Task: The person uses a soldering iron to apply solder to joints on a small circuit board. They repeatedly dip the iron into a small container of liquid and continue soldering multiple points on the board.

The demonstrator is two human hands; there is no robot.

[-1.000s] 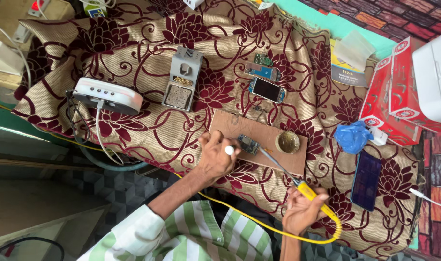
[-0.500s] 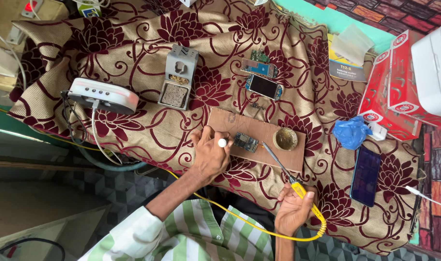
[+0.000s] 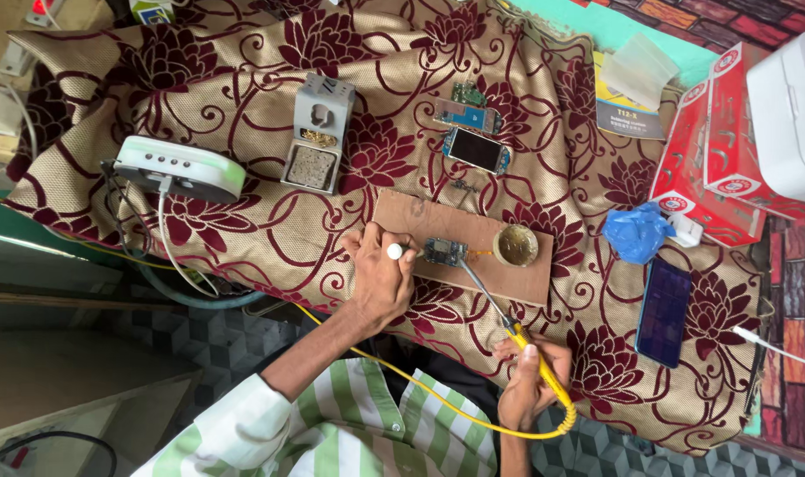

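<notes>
- Seen from the head camera, a wooden board (image 3: 473, 256) lies on the worktop, which is draped in a gold cloth with maroon flowers (image 3: 270, 106); everything below is placed from that board.
- A small circuit board (image 3: 445, 252) sits on the wooden board near its middle.
- The left hand (image 3: 380, 278) rests at the board's left end, its grip closed on a small white-tipped tool (image 3: 394, 251) that points toward the circuit board.
- The right hand (image 3: 530, 384) is below the board, off its lower right corner, its grip clamped on the yellow handle of a soldering iron (image 3: 526, 340); the metal tip reaches up to the circuit board's right edge.
- A yellow cable (image 3: 438, 397) trails from the handle, looping under the right hand and running left beneath the left forearm.
- A round brass tin (image 3: 516, 245) sits on the board's right end.
- Just above the board lies a small phone with a dark screen (image 3: 476, 148).
- Up and left of the board stands a grey iron holder (image 3: 318, 132), and farther left a white station (image 3: 180, 168).
- Right of the board are a blue crumpled bag (image 3: 636, 234) and a dark phone (image 3: 664, 311).
</notes>
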